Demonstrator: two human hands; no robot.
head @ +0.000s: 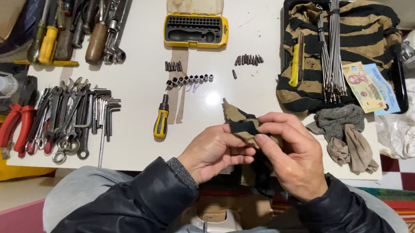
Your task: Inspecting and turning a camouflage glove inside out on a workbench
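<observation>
A striped tan-and-black rag (241, 122) sat pinched between both hands above the white table's (137, 93) near edge; the left hand (215, 150) and right hand (291, 152) were clamped on it, a yellow-handled screwdriver (161, 119) lying nearby.

This looks like a small repair workshop at home. A white table (137, 87) is covered with tools: wrenches (65, 121) and red pliers (14, 125) at the left, screwdrivers (66, 29) at the upper left, and a yellow bit case (195, 30) at the top.
</observation>
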